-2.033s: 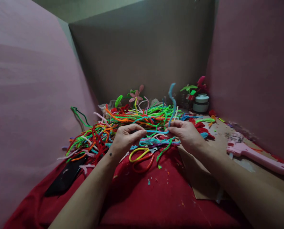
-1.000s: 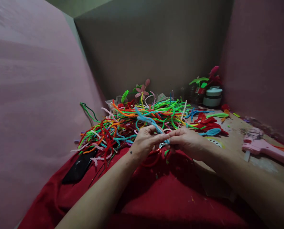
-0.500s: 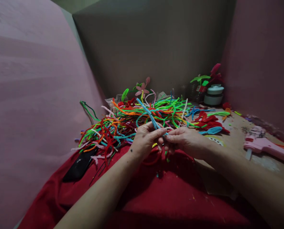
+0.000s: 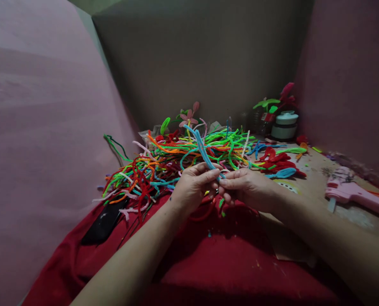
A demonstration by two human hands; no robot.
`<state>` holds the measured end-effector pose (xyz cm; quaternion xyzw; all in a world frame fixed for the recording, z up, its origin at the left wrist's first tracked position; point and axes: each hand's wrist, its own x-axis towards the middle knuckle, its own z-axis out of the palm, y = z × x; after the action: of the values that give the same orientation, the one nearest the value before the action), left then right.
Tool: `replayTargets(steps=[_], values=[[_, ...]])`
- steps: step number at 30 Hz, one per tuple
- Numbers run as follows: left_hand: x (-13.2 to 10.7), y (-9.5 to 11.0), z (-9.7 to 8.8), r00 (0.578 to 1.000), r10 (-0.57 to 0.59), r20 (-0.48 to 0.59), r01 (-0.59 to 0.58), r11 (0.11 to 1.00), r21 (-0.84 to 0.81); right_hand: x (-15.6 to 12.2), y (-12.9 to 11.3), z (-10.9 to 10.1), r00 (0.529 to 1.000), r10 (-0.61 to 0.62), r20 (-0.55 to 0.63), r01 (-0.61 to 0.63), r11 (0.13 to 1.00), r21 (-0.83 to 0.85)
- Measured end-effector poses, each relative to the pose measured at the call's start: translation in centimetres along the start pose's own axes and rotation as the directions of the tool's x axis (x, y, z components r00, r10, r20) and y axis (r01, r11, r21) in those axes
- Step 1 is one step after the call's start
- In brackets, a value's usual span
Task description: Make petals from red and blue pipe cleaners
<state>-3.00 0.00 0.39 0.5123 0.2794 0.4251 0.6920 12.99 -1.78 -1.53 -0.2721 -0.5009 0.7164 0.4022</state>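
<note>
A light blue pipe cleaner (image 4: 201, 146), bent so that two strands run side by side, slants up and left from between my hands. My left hand (image 4: 196, 182) is closed, with thumb and fingers pinching its lower part. Right beside it, my right hand (image 4: 245, 187) pinches the lower end. The fingertips of both hands nearly meet there and partly hide that end. Behind them spreads a tangled heap of pipe cleaners (image 4: 176, 148) in green, red, orange, pink and blue.
A black phone (image 4: 103, 223) lies on red cloth (image 4: 227, 263) at left. At right are a pink glue gun (image 4: 352, 193), red petal shapes (image 4: 277, 163) and a blue loop shape (image 4: 285, 173). Farther back stand a lidded jar (image 4: 285, 125) and a pink pipe-cleaner flower (image 4: 188, 119).
The blue pipe cleaner stands more upright, and its two strands have spread apart at the top, one tip bending left. Both hands keep their pinch in nearly the same place.
</note>
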Motion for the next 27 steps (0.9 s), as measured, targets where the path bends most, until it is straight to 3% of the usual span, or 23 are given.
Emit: replayTargets(steps=[5, 8, 14, 20, 27], values=[[0.01, 0.08, 0.04, 0.997, -0.02, -0.07, 0.018, 0.999, -0.026, -0.33, -0.24, 0.02, 0.988, 0.076, 0.137, -0.106, 0.969, 0.222], [-0.05, 0.14, 0.31, 0.998, -0.042, -0.055, 0.039, 0.998, -0.051, -0.35, -0.11, 0.14, 0.988, 0.134, 0.074, -0.152, 0.917, 0.369], [-0.12, -0.03, 0.39, 0.998, -0.018, -0.064, 0.017, 1.0, -0.02, -0.34, 0.08, 0.47, 0.984, 0.17, 0.046, -0.171, 0.861, 0.48], [-0.14, -0.04, 0.38, 0.997, -0.013, -0.077, 0.012, 1.0, -0.016, -0.39, -0.3, 0.74, 0.981, 0.177, 0.08, -0.194, 0.863, 0.466], [-0.29, -0.4, 0.39, 0.992, 0.078, -0.102, -0.065, 0.99, 0.123, 0.13, 0.44, 0.6, 0.99, 0.141, -0.019, -0.12, 0.901, 0.417]])
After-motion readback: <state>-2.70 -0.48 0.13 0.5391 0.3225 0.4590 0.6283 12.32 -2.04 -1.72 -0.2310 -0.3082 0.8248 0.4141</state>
